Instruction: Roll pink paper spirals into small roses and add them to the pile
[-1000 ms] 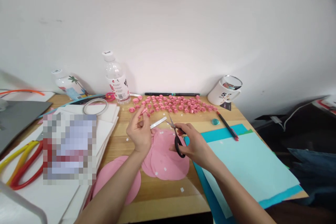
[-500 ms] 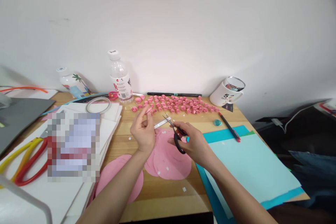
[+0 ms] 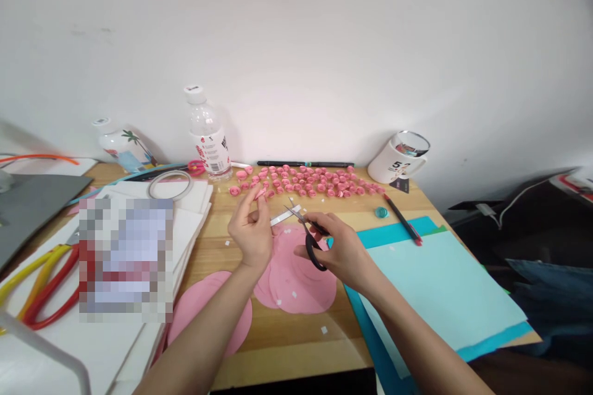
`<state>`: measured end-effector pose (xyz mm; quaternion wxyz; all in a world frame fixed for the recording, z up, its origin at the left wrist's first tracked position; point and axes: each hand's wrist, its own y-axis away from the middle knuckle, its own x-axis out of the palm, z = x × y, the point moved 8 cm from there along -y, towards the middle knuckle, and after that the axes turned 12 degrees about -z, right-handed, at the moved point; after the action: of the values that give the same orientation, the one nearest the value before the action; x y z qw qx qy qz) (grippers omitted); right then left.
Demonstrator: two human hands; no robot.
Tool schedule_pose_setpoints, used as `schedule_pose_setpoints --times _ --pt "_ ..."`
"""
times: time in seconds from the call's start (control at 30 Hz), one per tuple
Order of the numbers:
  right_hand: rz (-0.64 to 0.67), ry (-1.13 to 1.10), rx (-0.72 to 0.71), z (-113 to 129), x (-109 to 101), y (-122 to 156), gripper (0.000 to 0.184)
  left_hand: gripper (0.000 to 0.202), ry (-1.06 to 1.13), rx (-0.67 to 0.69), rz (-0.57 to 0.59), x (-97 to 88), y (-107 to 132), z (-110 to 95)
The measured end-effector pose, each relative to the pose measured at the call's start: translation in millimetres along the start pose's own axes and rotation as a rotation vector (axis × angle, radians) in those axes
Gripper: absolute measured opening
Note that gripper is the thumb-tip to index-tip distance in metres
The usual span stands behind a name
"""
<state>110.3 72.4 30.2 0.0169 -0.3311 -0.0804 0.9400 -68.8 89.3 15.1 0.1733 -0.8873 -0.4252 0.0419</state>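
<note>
Paper rolls between bottle and mug, discs in front

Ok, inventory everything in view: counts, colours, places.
scissors: one, black, centre
strip: one, white, at scissors
paper piece: one, pink, above strip
paper rolls: dozens, pink, back
paper discs: two piles, pink, front
scraps: several, white, scattered
mug: one, white, back right
bottles: two, clear, white, back left
marker line: count unclear, black, back
slim pen: one, black, red, right
small roll: one, teal, right
sheets: several, teal, pale blue, right
paper stack: one, white, left
ring: one, whitish, on stack
large handles: two, red, yellow, left
panel: one, grey, left
cable: one, white, right
left hand: one, centre
right hand: one, centre
</note>
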Motion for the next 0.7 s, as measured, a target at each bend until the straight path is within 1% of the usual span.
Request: schedule_pose_setpoints --times 0.3,0.43,0.57,0.7 --pt "-0.009 0.037 0.005 1 -3 -1 0.039 0.027 0.006 0.008 0.015 1.9 1 -2" --pt "-0.004 0.079 0.007 0 -4 -1 0.035 0.026 0.001 0.020 0.015 2.1 1 -2" --pt "0.002 0.113 0.002 0 -6 -2 0.031 0.025 -0.006 0.048 0.018 3.0 1 -5" --pt "0.003 0.219 -0.002 -3 -13 -3 0.027 0.024 -0.003 0.099 0.031 4.0 3 -7"
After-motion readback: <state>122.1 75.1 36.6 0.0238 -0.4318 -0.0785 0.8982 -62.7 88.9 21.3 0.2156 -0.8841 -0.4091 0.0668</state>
